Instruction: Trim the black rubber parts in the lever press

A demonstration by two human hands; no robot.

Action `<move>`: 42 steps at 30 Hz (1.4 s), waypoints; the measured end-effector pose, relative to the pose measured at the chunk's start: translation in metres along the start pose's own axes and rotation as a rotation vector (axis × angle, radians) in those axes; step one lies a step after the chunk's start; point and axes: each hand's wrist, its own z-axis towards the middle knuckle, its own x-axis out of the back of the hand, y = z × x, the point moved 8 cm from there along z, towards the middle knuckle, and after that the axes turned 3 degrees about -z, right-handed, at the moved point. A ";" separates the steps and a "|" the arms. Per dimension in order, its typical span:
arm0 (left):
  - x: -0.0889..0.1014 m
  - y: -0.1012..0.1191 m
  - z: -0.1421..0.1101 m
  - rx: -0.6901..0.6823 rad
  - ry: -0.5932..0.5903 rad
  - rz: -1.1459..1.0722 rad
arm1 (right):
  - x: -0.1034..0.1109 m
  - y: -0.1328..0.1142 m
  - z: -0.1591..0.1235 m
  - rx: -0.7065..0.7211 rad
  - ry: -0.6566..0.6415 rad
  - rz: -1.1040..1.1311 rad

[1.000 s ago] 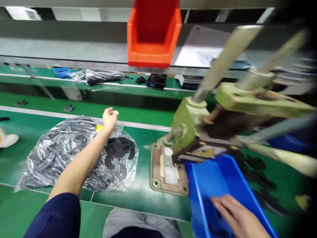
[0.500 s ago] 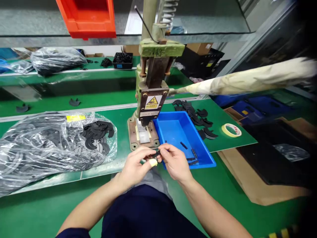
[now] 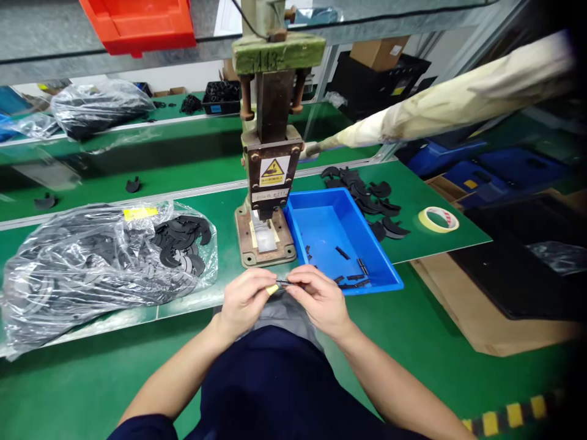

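Observation:
Between my two hands, just in front of the press base, is a small dark strip-like part (image 3: pixel 284 282), mostly covered by fingers. My left hand (image 3: pixel 245 300) pinches its left end; yellow tape wraps the thumb tip. The fingers of my right hand (image 3: pixel 321 299) are closed on its right end. Behind them stands a green hand press (image 3: pixel 270 165) with a warning label and a metal base plate (image 3: pixel 247 250). A blue tray (image 3: pixel 316 214) beside the press holds several short black strips (image 3: pixel 362 266), close to my right hand.
A clear plastic bag (image 3: pixel 105 263) of black curved pieces lies on the left. More curved pieces (image 3: pixel 367 198) and a tape roll (image 3: pixel 438 219) are on the right. The wrapped press lever (image 3: pixel 435 104) reaches out to the upper right. An orange bin (image 3: pixel 142 24) sits above.
The view has shifted, so the press and shelf sit higher. Both hands still hold the small part, now turned so it shows as a thin, level strip between the fingertips.

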 end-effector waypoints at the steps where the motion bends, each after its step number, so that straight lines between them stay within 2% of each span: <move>1: 0.000 -0.001 -0.001 -0.001 -0.001 0.000 | 0.001 -0.002 0.000 0.019 0.005 -0.013; 7: 0.001 0.002 -0.006 -0.049 -0.022 0.048 | 0.003 -0.009 -0.002 0.086 0.015 -0.049; 12: -0.002 0.004 -0.011 -0.079 -0.045 0.096 | 0.004 -0.006 -0.006 0.051 0.005 -0.024; 19: -0.005 0.002 -0.016 -0.128 -0.031 0.121 | 0.001 0.012 -0.012 -0.121 -0.001 0.130; 23: -0.006 0.001 -0.020 -0.083 0.004 0.097 | -0.017 0.032 -0.019 -0.302 -0.007 0.331; 26: -0.005 0.000 -0.023 -0.024 0.008 0.070 | -0.038 0.041 -0.020 -0.419 -0.059 0.491; 29: -0.004 -0.002 -0.025 0.020 -0.076 0.034 | -0.049 0.040 -0.018 -0.514 -0.118 0.609; 32: 0.008 -0.007 -0.021 0.060 -0.113 0.026 | -0.056 0.034 -0.015 -0.627 -0.238 0.699; 34: 0.015 -0.007 -0.014 0.037 -0.145 0.020 | -0.063 0.028 -0.017 -0.708 -0.352 0.750; 38: 0.016 0.003 0.000 -0.084 -0.290 -0.068 | -0.079 0.022 -0.022 -0.839 -0.517 0.830; 40: 0.016 0.006 0.003 -0.109 -0.324 -0.083 | -0.085 0.022 -0.024 -0.886 -0.546 0.845; 42: 0.018 0.003 0.005 -0.110 -0.322 -0.060 | -0.083 0.025 -0.023 -0.914 -0.518 0.831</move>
